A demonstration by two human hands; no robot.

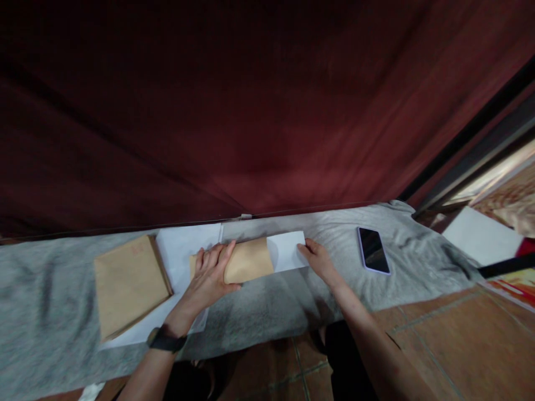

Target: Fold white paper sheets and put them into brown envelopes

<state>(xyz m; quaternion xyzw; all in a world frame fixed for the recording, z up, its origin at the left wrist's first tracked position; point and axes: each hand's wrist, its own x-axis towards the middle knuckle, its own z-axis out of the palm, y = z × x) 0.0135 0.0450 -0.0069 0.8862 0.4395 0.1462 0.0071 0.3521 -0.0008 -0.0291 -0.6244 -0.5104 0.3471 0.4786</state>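
A long brown envelope [249,260] lies across the middle of the grey cloth. My left hand [209,273] holds its left part, fingers over the top and thumb at the lower edge. Out of the envelope's right end sticks a white folded paper [286,252]; the rest of it appears to be inside, out of sight. The paper's right edge is pinched between the thumb and fingers of my right hand [316,258]. Left of my left hand, a stack of brown envelopes [131,281] rests on white paper sheets [184,248].
The grey cloth [267,312] covers a low, narrow surface in front of a dark red curtain [267,139]. A phone with a pale purple case [373,250] lies to the right. Tiled floor [468,328] runs along the near side, and a dark frame [472,150] slants at the right.
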